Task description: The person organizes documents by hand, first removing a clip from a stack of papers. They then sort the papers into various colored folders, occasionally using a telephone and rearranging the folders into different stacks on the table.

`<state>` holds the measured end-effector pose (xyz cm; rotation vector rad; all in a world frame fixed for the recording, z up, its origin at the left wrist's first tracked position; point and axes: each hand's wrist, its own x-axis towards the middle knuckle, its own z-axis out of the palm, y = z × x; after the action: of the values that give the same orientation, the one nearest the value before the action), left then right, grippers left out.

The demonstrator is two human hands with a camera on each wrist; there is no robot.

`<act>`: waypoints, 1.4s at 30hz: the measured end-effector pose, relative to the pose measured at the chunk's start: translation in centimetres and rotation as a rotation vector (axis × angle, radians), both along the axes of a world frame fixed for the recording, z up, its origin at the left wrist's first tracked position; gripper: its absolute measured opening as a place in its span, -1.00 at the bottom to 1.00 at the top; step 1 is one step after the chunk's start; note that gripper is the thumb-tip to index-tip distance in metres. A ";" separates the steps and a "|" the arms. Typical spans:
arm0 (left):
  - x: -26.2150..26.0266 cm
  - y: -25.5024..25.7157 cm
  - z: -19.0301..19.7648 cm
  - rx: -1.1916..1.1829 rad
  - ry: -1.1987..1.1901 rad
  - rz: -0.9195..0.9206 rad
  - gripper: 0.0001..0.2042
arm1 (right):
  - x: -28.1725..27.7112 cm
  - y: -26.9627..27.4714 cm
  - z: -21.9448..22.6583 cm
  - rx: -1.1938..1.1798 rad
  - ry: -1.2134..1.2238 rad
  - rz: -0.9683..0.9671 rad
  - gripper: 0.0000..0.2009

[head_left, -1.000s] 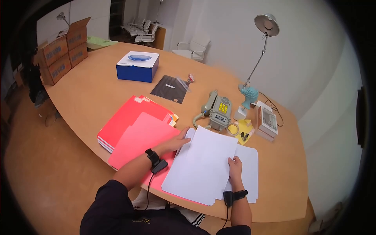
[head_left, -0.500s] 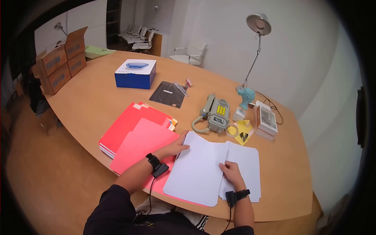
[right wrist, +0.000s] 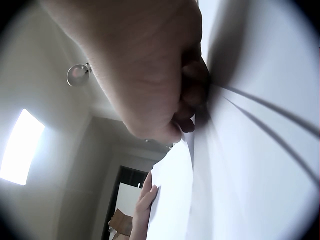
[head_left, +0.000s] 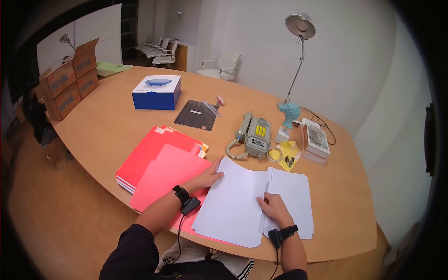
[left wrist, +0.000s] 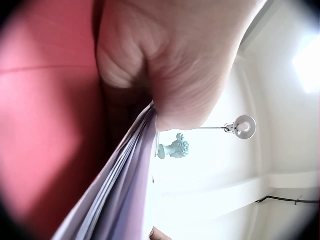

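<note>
A stack of white sheets lies partly over a pink folder, its upper face bowed. My left hand grips its left edge, thumb on top; the left wrist view shows several layered sheets between thumb and fingers. At the right edge my right hand pinches the paper, thumb on top and fingers curled, seen also in the right wrist view as a hand on the sheet edge. A second white pile lies beneath and to the right of that hand.
Red folders are stacked at the left. Beyond the paper stand a grey telephone, a yellow sheet, a teal bust, a book and a lamp. Farther back are a black folder and a blue box.
My right hand has moved left with the stack's right edge, and more of the right pile shows. The stack now bows between my hands. The head view has shifted slightly.
</note>
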<state>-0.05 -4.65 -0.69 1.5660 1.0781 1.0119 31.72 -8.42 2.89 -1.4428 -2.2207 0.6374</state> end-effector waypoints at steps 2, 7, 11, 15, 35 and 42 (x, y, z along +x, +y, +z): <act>0.2 -0.2 0.5 -0.037 -0.014 0.003 -0.30 | 0.0 0.1 -0.1 0.033 -0.039 0.010 -0.60; 0.2 0.1 -0.1 0.004 0.001 0.018 -0.33 | 0.0 0.0 -0.2 0.142 -0.247 -0.015 -0.57; 0.2 0.3 -0.5 0.117 0.059 0.061 -0.35 | -0.1 0.2 -0.7 0.155 -0.309 -0.035 -0.57; 0.1 0.5 -0.9 0.148 0.070 0.082 -0.35 | -0.5 0.0 -0.5 0.132 -0.333 -0.063 -0.57; 0.1 0.0 -0.4 0.140 0.106 0.098 -0.36 | 0.6 1.2 -1.7 0.181 -0.346 -0.265 -0.74; -0.1 0.7 -1.5 0.101 0.067 0.097 -0.36 | 1.7 1.0 -2.0 0.311 -0.399 -0.367 -0.63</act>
<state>-0.20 -3.96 -2.17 1.6516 1.1741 1.1011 33.37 -7.38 0.91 -1.8570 -2.1155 -0.1239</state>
